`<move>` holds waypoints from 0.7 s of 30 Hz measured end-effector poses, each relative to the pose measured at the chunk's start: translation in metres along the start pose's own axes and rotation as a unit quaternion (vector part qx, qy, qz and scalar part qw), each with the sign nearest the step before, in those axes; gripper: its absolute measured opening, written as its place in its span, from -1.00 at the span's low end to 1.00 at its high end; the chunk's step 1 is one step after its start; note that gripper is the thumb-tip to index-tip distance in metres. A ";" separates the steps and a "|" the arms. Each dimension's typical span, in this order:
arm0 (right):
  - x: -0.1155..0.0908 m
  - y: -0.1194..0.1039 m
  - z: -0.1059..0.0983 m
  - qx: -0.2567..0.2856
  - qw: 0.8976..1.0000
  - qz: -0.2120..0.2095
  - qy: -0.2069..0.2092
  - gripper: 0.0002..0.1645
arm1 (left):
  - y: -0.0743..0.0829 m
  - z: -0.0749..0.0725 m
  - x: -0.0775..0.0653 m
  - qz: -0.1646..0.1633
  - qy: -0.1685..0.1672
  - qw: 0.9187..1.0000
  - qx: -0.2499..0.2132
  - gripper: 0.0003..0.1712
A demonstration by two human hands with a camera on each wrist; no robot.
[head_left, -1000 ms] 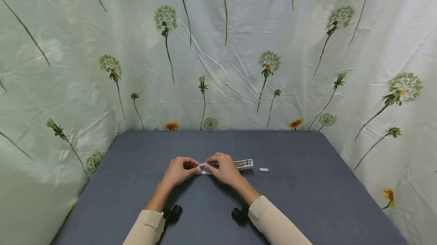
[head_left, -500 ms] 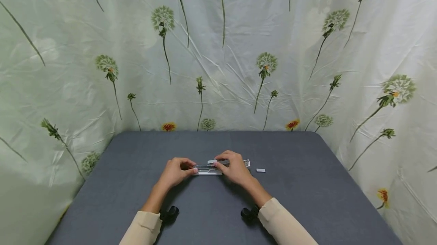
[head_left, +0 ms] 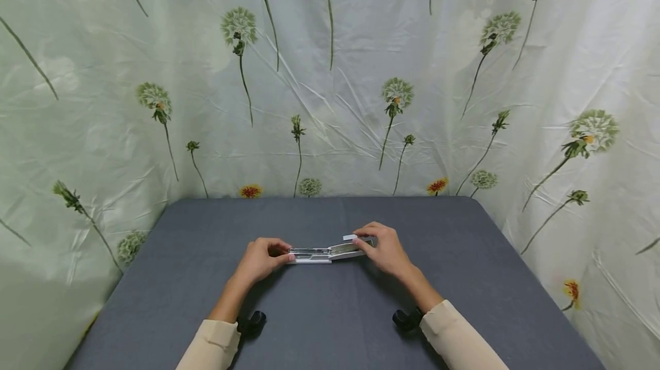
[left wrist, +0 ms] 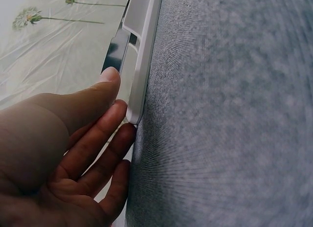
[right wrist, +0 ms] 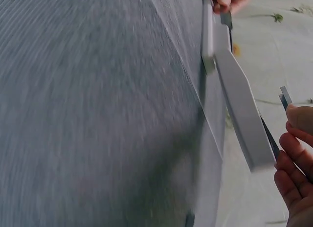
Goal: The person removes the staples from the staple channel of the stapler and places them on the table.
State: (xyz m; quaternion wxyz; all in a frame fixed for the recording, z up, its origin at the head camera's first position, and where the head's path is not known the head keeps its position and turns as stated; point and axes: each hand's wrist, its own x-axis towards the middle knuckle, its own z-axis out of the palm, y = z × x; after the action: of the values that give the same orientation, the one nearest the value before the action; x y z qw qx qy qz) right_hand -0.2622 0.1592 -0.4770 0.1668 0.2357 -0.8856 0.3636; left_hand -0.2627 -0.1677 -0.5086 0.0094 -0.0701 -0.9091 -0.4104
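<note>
A white stapler [head_left: 309,260] lies folded open along the table, its base at the left and its top arm [right wrist: 239,104] raised at a slant to the right. My left hand [head_left: 260,258] pinches the base's left end; in the left wrist view the thumb [left wrist: 111,78] lies on the metal end and the fingers are beneath. My right hand [head_left: 385,248] pinches a small silvery strip of staples [head_left: 350,237] between thumb and forefinger, above the top arm. Its other fingers [right wrist: 293,175] are at the far end of that arm, apparently touching it.
The stapler stands on a dark grey cloth-covered table [head_left: 330,313]. Behind the table's far edge hangs a pale curtain [head_left: 330,89] printed with dandelions. Black wrist mounts [head_left: 252,324] stick out from both beige sleeves [head_left: 213,344].
My right hand has moved right with the staple strip, away from the stapler's base. The top arm now shows more and slants upward. The loose strip seen earlier on the table is now hidden.
</note>
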 end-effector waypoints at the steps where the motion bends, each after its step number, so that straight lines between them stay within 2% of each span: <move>1: -0.001 0.001 -0.003 -0.003 1.000 0.002 0.003 -0.80 | 0.000 0.000 0.000 -0.001 0.000 1.000 0.001 -0.84; 10: -0.011 0.015 -0.031 -0.023 0.999 0.003 0.030 -0.79 | 0.002 0.000 -0.001 -0.006 0.003 1.000 -0.001 -0.82; 21: -0.027 0.040 -0.047 -0.050 0.997 0.035 0.052 -0.81 | 0.001 -0.001 -0.001 0.000 0.001 1.000 -0.002 -0.84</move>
State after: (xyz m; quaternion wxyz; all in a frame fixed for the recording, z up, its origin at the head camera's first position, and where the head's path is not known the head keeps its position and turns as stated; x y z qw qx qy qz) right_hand -0.2554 0.2260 -0.4801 0.2111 0.1771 -0.9006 0.3361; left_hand -0.2616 -0.1678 -0.5074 0.0099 -0.0696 -0.9084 -0.4121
